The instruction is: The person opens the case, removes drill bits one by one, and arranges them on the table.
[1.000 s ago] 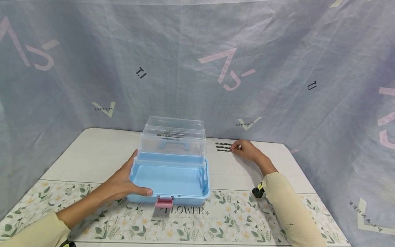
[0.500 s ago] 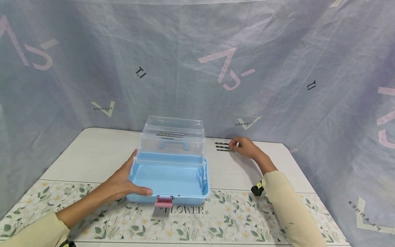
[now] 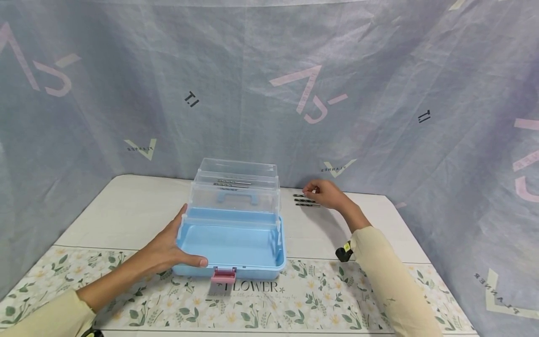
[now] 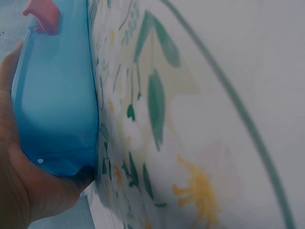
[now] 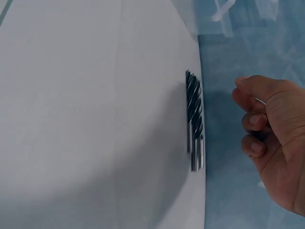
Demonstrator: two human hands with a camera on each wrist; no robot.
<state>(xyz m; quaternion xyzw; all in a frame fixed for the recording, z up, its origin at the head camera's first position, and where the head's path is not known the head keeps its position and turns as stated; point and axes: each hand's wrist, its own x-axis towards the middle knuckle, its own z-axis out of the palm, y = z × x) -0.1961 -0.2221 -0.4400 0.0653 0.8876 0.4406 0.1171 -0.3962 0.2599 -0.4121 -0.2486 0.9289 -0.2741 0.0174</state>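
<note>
The left hand (image 3: 168, 250) rests against the near-left corner of the blue toolbox (image 3: 231, 245), fingers spread along its side wall and the thumb laid over the front rim, gripping the corner; the left wrist view shows the palm pressed to the blue wall (image 4: 55, 105), beside the pink latch (image 3: 224, 276); the box stands open on the counter (image 3: 126, 210), its clear tiered trays (image 3: 236, 187) raised at the back, with a few thin drill bits lying in an upper tray (image 3: 231, 184); the right hand (image 3: 326, 194) hovers just above the counter to the right of the box, fingers curled in with a thin bit seemingly pinched between thumb and forefinger, though the pinch is too small to be sure of; just beside it, three dark drill bits (image 3: 306, 200) lie side by side on the counter near the back edge, parallel and nearly touching one another; a floral runner (image 3: 294, 299) covers the near strip of the counter; a grey-blue printed cloth (image 3: 379, 93) hangs behind.
</note>
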